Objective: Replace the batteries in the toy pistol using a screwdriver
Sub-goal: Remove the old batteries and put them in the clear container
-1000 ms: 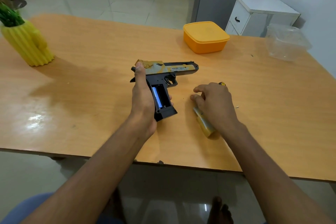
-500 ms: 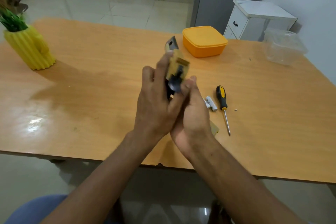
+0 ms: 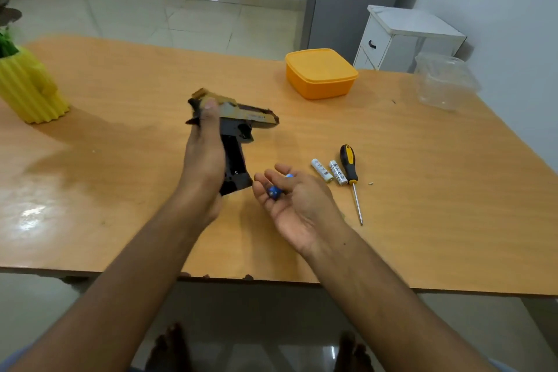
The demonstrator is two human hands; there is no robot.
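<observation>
- One orange lidded box [image 3: 321,73] stands right of centre in the upper half of the frame; its lid is on, so its contents cannot be seen.
- One clear plastic tub [image 3: 445,81] sits at the upper right, near the table's [image 3: 120,93] far corner; whether it holds anything cannot be told.
- One yellow ribbed pot [image 3: 28,90] at the left edge holds a green plant.
- One toy pistol [image 3: 234,136] is at the centre of the frame, its black grip pointing toward the viewer with the battery bay open and dark.
- The left hand [image 3: 203,157] grips the pistol from the left, fingers wrapped round the grip and a fingertip up on the tan slide.
- The right hand [image 3: 294,201] lies palm up just right of the grip, fingers loosely spread, with a blue battery [image 3: 274,192] resting on them.
- Two white batteries [image 3: 329,171] lie side by side right of that hand.
- One screwdriver [image 3: 350,172], black and yellow handled, lies just beside them, tip toward the near edge.
- One small pale screw [image 3: 370,183] lies right of the screwdriver.
</observation>
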